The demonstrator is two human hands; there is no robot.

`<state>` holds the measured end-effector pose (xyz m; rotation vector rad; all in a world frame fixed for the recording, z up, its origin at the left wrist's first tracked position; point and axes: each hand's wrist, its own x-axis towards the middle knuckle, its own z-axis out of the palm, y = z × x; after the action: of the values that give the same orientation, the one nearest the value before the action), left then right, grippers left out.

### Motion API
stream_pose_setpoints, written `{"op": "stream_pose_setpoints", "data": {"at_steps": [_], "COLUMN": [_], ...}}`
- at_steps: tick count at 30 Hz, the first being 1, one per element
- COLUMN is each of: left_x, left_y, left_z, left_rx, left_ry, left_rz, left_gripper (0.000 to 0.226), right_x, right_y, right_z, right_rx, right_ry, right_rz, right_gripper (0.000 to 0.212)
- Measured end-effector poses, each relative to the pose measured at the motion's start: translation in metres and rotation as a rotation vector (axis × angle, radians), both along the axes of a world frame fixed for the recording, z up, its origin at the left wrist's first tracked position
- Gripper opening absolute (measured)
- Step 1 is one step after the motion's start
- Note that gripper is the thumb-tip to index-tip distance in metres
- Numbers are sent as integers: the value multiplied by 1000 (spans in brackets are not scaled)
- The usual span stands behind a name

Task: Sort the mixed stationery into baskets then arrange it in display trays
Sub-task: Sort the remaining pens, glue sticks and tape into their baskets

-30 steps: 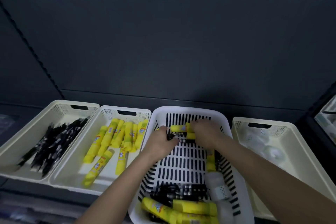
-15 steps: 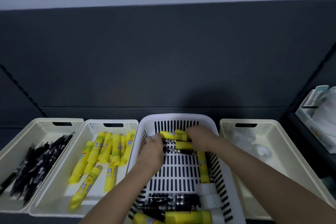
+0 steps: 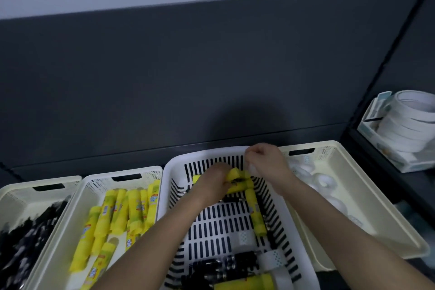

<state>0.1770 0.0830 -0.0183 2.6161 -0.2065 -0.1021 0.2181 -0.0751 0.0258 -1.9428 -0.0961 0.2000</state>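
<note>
The white slotted basket (image 3: 175, 165) is flanked by cream trays (image 3: 376, 207) of black pens (image 3: 26, 242), sorted glue sticks (image 3: 122, 209) and tape rolls (image 3: 323, 181). At its far end, yellow glue sticks (image 3: 240, 180) are clasped in the left hand's (image 3: 211, 183) curled grip; the right hand (image 3: 266, 162) is curled just beside them, and whether it holds anything cannot be told.
</note>
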Motion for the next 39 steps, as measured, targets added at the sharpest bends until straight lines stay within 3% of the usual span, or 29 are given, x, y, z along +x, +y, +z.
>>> {"op": "stream_pose_setpoints", "data": {"at_steps": [3, 7, 13, 16, 20, 23, 29, 32, 35, 37, 39], "left_x": [12, 18, 20, 14, 3, 2, -13, -21, -33, -42, -51], "left_y": [-1, -7, -7, -3, 9, 13, 26, 39, 54, 62, 67], "left_z": [-7, -9, -6, -9, -14, -5, 26, 37, 42, 40, 37], "left_rx": [219, 521, 407, 441, 344, 144, -497, -865, -1364, -1651, -1789], "left_ry": [44, 98, 81, -7, -81, -156, -157, -35, 189, 302, 381], "left_rz": [-119, -65, 5, 56, 90, 167, 429, 527, 544, 501, 461], "left_gripper": [38, 60, 46, 51, 56, 49, 30, 20, 15, 20, 29], "right_x": [-2, -7, -20, -33, -46, -43, -56, -63, -71, -76, -81], "right_y": [-4, -9, -9, -8, -6, -8, -4, 0, 6, 10, 14], "right_z": [-2, -2, 4, 5, 3, 2, -2, -2, -4, -5, -6], "right_rx": [14, 18, 15, -42, -119, -112, -174, -243, -337, -383, -458], "right_ry": [25, 21, 53, 95, 90, 94, 99, 154, 182, 177, 166], "right_rz": [-32, -26, 34, 132, 155, 119, 174, 320, 493, 571, 645], "right_gripper": [11, 17, 23, 23, 20, 15, 12, 10, 12, 12, 21]}}
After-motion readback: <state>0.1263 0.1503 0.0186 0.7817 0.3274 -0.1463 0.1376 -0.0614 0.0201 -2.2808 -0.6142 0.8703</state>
